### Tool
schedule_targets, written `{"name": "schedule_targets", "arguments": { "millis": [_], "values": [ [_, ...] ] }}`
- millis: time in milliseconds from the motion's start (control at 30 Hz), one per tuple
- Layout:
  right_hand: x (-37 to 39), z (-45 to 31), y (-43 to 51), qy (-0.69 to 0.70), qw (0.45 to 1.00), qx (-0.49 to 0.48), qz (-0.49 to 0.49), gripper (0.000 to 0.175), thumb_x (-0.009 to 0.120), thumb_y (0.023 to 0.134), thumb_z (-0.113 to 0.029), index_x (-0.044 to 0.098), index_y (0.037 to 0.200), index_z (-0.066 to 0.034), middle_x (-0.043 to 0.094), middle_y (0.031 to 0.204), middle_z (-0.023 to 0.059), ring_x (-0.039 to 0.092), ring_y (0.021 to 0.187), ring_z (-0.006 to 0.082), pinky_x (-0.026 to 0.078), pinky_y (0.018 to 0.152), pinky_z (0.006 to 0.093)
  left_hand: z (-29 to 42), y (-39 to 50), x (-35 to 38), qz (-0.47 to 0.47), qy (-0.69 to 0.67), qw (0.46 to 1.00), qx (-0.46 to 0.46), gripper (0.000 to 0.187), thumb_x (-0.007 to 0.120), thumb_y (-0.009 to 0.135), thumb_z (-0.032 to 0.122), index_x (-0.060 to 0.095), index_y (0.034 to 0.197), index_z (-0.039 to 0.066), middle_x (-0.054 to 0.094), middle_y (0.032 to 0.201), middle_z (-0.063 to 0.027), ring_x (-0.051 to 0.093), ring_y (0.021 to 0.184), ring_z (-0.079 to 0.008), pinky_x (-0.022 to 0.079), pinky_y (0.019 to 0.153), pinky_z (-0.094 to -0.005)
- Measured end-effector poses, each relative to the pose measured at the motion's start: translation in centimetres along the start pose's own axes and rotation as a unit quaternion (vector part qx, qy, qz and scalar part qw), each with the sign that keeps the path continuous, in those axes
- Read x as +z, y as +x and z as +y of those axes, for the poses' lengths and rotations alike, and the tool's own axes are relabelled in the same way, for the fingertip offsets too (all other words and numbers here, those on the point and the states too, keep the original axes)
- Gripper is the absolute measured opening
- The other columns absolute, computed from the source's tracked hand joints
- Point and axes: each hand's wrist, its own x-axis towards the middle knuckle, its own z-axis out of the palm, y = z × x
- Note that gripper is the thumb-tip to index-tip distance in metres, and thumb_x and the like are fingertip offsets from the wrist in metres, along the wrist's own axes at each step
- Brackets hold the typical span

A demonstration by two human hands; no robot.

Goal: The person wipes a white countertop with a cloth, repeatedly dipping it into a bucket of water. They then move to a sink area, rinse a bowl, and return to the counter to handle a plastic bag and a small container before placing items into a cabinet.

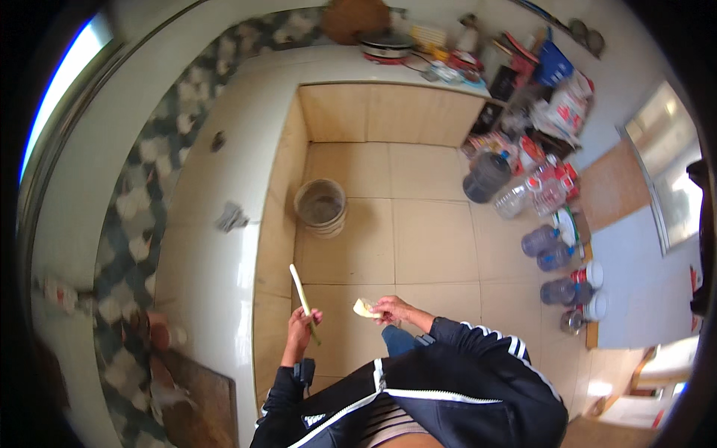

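My left hand [302, 325] holds a long, thin stalk [299, 287], white at its upper end and green at its lower end, which looks like a green onion. The stalk points up and slightly left, near the counter's front. To its right, my right hand [390, 309] grips a pale yellow, thick-looking piece of food [365, 308]; what food it is, I cannot tell. The two hands are apart, both above the tiled floor.
A plastic bucket [321, 208] stands on the floor beside the cabinet. The white counter [241, 145] bears a grey cloth [231, 217] and a brown board [207, 392]. An electric pan [386, 46] sits on the far counter. Large water bottles [486, 176] line the right side.
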Motion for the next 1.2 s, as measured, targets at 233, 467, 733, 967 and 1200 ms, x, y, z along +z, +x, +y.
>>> {"name": "schedule_targets", "arguments": {
  "millis": [233, 467, 733, 967, 1200],
  "values": [
    [-14.2, -10.0, -4.1, 0.296, 0.949, -0.096, -0.040, 0.048, 0.067, 0.084, -0.028, 0.049, 0.121, -0.0016, 0.057, 0.117, 0.0129, 0.057, 0.113, 0.0269, 0.048, 0.093, 0.0478, 0.3, 16.0, 27.4, -0.183, 0.026, 0.981, -0.065, 0.029, 0.052, 0.091, 0.002, 0.035, 0.115, 0.003, 0.057, 0.113, -0.0222, 0.057, 0.111, -0.0349, 0.047, 0.095, -0.0469],
    [-29.5, -18.9, -1.8, 0.385, 0.903, -0.190, 0.002, 0.045, 0.064, 0.082, -0.022, 0.051, 0.123, -0.0069, 0.059, 0.117, 0.0081, 0.059, 0.109, 0.0248, 0.049, 0.087, 0.0423, 4.7, 29.9, 44.5, -0.304, 0.001, 0.935, -0.180, 0.023, 0.036, 0.101, 0.018, 0.029, 0.115, 0.000, 0.056, 0.115, -0.0256, 0.060, 0.105, -0.0363, 0.051, 0.092, -0.0453],
    [-51.1, -27.5, 2.1, 0.349, 0.889, -0.278, 0.106, 0.044, 0.059, 0.085, -0.024, 0.053, 0.123, -0.0033, 0.059, 0.114, 0.0064, 0.059, 0.097, 0.0191, 0.048, 0.084, 0.0388, 7.6, 47.7, 64.5, -0.470, 0.363, 0.803, -0.040, 0.029, 0.039, 0.100, 0.027, 0.036, 0.116, 0.005, 0.059, 0.116, -0.0203, 0.061, 0.103, -0.0309, 0.049, 0.090, -0.0414],
    [-70.8, -34.2, 4.0, 0.358, 0.827, -0.351, 0.256, 0.034, 0.054, 0.089, -0.020, 0.057, 0.115, 0.0014, 0.061, 0.109, 0.0085, 0.058, 0.094, 0.0182, 0.051, 0.079, 0.0376, 12.6, 60.7, 78.7, -0.478, 0.249, 0.817, -0.207, 0.041, 0.052, 0.094, 0.033, 0.045, 0.124, 0.007, 0.058, 0.120, -0.0173, 0.061, 0.104, -0.0292, 0.048, 0.092, -0.0395],
    [-98.0, -44.0, 8.1, 0.347, 0.789, -0.422, 0.280, 0.024, 0.065, 0.082, -0.014, 0.062, 0.105, -0.0061, 0.062, 0.104, 0.0057, 0.058, 0.096, 0.0199, 0.050, 0.079, 0.0441, 14.4, 73.1, 81.6, -0.378, 0.221, 0.876, -0.201, 0.037, 0.059, 0.091, 0.034, 0.056, 0.114, 0.006, 0.064, 0.108, -0.0147, 0.064, 0.098, -0.0295, 0.050, 0.087, -0.0381]
  ]
}}
